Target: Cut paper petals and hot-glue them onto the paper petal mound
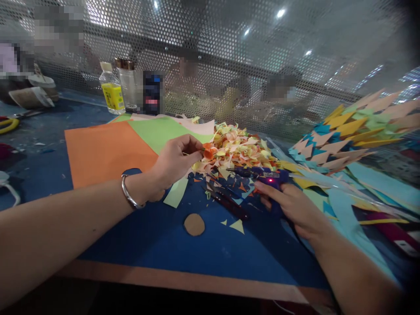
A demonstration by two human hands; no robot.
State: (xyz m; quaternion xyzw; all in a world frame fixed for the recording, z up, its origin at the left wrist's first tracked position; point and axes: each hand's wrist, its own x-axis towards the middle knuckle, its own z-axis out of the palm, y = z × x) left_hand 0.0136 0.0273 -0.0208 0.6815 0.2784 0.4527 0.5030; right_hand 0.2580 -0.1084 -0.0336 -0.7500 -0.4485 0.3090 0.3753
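My left hand (179,159) pinches a small orange paper flower (209,151) by its thin stem, in front of a heap of cut paper scraps (241,146). My right hand (288,201) is wrapped round a dark blue hot glue gun (274,177) with a lit red light. Its nozzle points left, below and to the right of the flower, and a clear glue stick (315,179) runs out of its back. Between the hands lies a dark-handled pair of scissors (229,203). Closer to me is a round brown cardboard disc (194,224).
Orange paper (105,151) and green paper (164,133) lie at left. Behind them stand a yellow-labelled bottle (112,92), a glass jar (127,85) and a phone (152,92). A folded-paper piece (351,131) rises at right above blue strips (348,214). A perforated metal screen (210,65) closes the back.
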